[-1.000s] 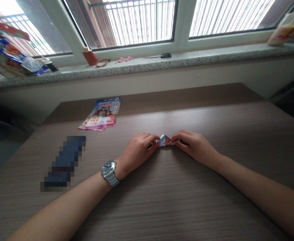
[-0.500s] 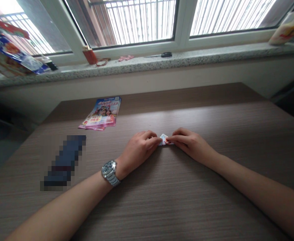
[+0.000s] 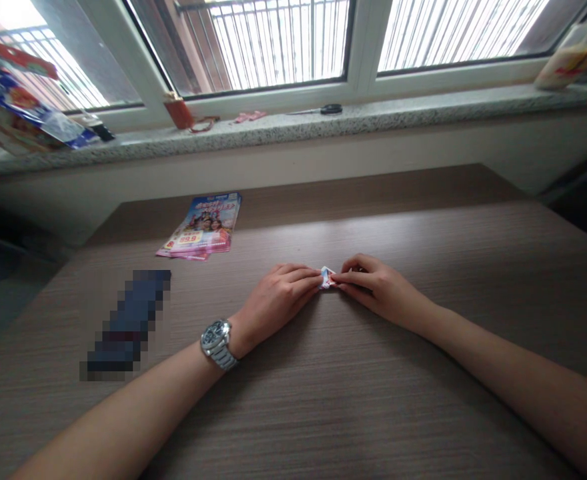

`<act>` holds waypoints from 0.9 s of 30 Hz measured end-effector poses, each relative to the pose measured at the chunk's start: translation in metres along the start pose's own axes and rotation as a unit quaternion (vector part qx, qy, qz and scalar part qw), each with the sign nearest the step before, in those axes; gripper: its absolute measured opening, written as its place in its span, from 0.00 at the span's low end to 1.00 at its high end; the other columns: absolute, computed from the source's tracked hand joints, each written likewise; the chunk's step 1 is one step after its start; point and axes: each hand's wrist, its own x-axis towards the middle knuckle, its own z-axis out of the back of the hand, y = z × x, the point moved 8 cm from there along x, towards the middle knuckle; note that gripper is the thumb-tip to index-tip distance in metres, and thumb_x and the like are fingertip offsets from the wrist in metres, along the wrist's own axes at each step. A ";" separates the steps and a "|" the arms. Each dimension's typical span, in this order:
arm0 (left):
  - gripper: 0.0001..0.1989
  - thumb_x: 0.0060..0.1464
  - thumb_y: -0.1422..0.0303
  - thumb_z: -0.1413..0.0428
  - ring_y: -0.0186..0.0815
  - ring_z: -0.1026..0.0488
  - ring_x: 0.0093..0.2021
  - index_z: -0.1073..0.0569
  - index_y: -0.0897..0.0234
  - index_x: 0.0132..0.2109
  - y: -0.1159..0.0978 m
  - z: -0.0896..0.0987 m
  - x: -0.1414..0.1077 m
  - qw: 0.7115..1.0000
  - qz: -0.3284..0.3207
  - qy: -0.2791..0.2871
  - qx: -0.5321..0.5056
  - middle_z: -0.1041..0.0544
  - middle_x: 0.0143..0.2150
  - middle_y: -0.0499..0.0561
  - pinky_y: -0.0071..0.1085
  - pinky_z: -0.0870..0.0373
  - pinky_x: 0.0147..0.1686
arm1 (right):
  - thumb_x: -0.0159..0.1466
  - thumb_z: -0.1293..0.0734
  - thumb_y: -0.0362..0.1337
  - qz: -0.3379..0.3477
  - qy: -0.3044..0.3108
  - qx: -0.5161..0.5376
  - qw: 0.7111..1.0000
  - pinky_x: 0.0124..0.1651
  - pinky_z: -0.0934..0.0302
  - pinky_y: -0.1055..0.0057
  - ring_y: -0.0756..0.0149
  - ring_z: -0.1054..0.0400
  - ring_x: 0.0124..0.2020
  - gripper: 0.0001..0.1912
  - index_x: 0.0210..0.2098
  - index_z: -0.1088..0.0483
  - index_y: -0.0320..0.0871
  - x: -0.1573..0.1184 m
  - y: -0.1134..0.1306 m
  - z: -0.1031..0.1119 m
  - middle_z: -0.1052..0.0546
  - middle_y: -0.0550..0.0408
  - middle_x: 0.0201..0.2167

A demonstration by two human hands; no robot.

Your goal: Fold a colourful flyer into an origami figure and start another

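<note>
A small piece of folded, printed paper lies at the middle of the wooden table, between my two hands. My left hand, below a silver wristwatch, has its fingers closed on the paper's left side. From the right, my right hand pinches the other side with thumb and index finger. The fingertips cover much of the paper, so its full shape is hidden.
A stack of colourful flyers lies at the table's back left. Nearer, at the left, is a pixelated dark object. Scissors, an orange-red container and packages rest on the stone windowsill.
The left fingers have straightened and lie closer together. Less of the paper shows between my hands, and its outline looks narrower.
</note>
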 end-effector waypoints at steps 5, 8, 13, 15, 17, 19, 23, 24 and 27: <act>0.14 0.70 0.69 0.47 0.39 0.24 0.56 0.25 0.59 0.59 -0.001 0.001 -0.001 1.000 -0.012 -0.007 -0.012 0.21 0.57 0.52 0.39 0.27 0.56 | 0.72 0.36 0.36 -0.003 -0.002 -0.002 1.000 0.46 0.32 0.61 0.59 0.30 0.44 0.13 0.53 0.23 0.45 0.000 0.000 0.000 0.26 0.46 0.44; 0.14 0.70 0.70 0.47 0.39 0.24 0.56 0.25 0.58 0.59 -0.001 0.002 -0.001 1.000 -0.017 -0.012 -0.015 0.21 0.57 0.52 0.39 0.25 0.55 | 0.72 0.36 0.36 -0.016 -0.008 0.005 1.000 0.46 0.32 0.61 0.60 0.29 0.43 0.13 0.52 0.23 0.46 0.000 -0.002 0.000 0.26 0.47 0.43; 0.15 0.69 0.71 0.47 0.40 0.23 0.55 0.24 0.58 0.59 0.000 0.002 0.000 1.000 -0.007 -0.011 -0.021 0.20 0.56 0.54 0.40 0.24 0.55 | 0.72 0.35 0.39 -0.049 -0.020 0.037 0.998 0.46 0.30 0.62 0.61 0.27 0.42 0.12 0.52 0.23 0.48 0.001 -0.004 0.002 0.25 0.48 0.42; 0.14 0.69 0.72 0.47 0.39 0.23 0.55 0.24 0.59 0.58 -0.002 0.003 0.001 1.000 -0.010 -0.012 -0.027 0.20 0.55 0.54 0.41 0.24 0.56 | 0.71 0.34 0.41 -0.060 -0.020 0.040 0.997 0.46 0.30 0.61 0.59 0.27 0.43 0.14 0.53 0.24 0.48 0.002 -0.003 0.002 0.25 0.47 0.43; 0.14 0.69 0.72 0.47 0.39 0.23 0.55 0.23 0.59 0.57 -0.004 0.004 0.001 0.999 -0.016 -0.009 -0.031 0.20 0.54 0.54 0.41 0.25 0.57 | 0.71 0.34 0.43 -0.070 -0.022 0.036 0.997 0.47 0.29 0.59 0.57 0.27 0.44 0.15 0.55 0.24 0.48 0.002 -0.003 0.003 0.25 0.47 0.44; 0.14 0.69 0.72 0.48 0.39 0.23 0.54 0.23 0.60 0.57 -0.006 0.003 0.001 0.999 -0.022 -0.002 -0.031 0.20 0.54 0.53 0.40 0.25 0.57 | 0.71 0.34 0.44 -0.075 -0.020 0.032 0.996 0.48 0.29 0.57 0.56 0.27 0.45 0.17 0.56 0.25 0.48 0.003 -0.003 0.001 0.26 0.46 0.45; 0.15 0.69 0.73 0.47 0.39 0.23 0.56 0.24 0.60 0.58 -0.005 0.002 0.001 0.999 -0.023 0.005 -0.038 0.20 0.56 0.53 0.39 0.25 0.58 | 0.71 0.35 0.44 -0.079 -0.002 0.024 0.997 0.50 0.30 0.57 0.56 0.28 0.45 0.18 0.58 0.26 0.47 0.003 -0.003 -0.003 0.28 0.46 0.46; 0.15 0.69 0.73 0.47 0.38 0.24 0.57 0.24 0.59 0.58 -0.005 0.002 0.000 0.999 -0.023 0.005 -0.042 0.20 0.56 0.53 0.39 0.25 0.58 | 0.71 0.35 0.44 -0.081 0.004 0.023 0.996 0.51 0.30 0.57 0.56 0.28 0.46 0.18 0.58 0.26 0.47 0.003 -0.004 -0.004 0.29 0.46 0.46; 0.15 0.69 0.72 0.48 0.38 0.24 0.57 0.24 0.59 0.58 -0.004 0.002 0.000 0.998 -0.025 0.004 -0.050 0.20 0.56 0.53 0.39 0.26 0.58 | 0.71 0.35 0.43 -0.090 0.018 0.036 0.995 0.53 0.31 0.57 0.56 0.29 0.48 0.17 0.57 0.27 0.47 0.003 -0.005 -0.004 0.29 0.46 0.47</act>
